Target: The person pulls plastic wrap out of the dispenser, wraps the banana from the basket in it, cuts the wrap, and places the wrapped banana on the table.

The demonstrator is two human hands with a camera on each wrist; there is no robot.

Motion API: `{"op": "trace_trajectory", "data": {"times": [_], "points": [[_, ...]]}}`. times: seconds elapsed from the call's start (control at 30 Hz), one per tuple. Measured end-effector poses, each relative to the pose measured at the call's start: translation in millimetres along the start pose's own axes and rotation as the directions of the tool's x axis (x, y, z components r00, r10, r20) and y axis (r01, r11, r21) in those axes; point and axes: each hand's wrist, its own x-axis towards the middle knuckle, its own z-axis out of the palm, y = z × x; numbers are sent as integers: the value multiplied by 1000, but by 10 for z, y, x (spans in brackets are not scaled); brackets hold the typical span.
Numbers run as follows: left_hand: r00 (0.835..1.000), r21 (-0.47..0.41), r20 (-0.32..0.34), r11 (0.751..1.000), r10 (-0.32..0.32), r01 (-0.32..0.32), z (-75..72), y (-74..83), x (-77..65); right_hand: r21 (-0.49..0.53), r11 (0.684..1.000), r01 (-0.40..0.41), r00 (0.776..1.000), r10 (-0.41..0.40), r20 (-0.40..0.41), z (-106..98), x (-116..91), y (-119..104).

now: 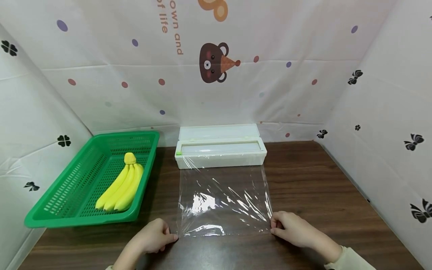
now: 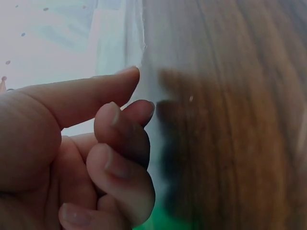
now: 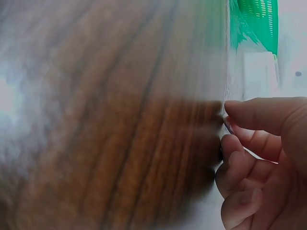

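A sheet of clear plastic wrap (image 1: 216, 206) stretches toward me from a white wrap dispenser (image 1: 221, 160), whose lid stands raised. At the sheet's near left corner, my left hand (image 1: 153, 237) holds the film at the thumb and index fingertips; the other fingers curl in. My right hand (image 1: 295, 229) pinches the near right corner in the same way. In the right wrist view the film's edge runs up from the thumb tip (image 3: 232, 107). The left wrist view shows the film edge at the thumb (image 2: 129, 76), with a small gap down to the index fingertip.
On the left stands a green plastic basket (image 1: 148, 180) with a bunch of yellow bananas (image 1: 123, 187) in it. The dark wooden table (image 1: 303, 176) meets white patterned sheeting (image 1: 270, 93) at the back and sides. Light glints off the film.
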Motion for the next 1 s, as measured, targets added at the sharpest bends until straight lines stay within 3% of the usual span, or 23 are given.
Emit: {"op": "trace_trajectory", "data": {"times": [0.3, 0.6, 0.83, 1.0], "points": [[1000, -39, -6, 999, -22, 21, -80, -27, -60, 37, 999, -7, 1000, 6, 22, -24, 17, -17], [999, -7, -30, 999, -43, 42, -103, 52, -64, 59, 998, -13, 1000, 12, 21, -15, 2, -9], [997, 37, -79, 999, -17, 20, -111, 132, -11, -81, 996, 45, 996, -51, -78, 1, -14, -59], [997, 37, -76, 999, -16, 19, -123, 183, 8, -166, 983, 74, 992, -89, -89, 3, -15, -93]]}}
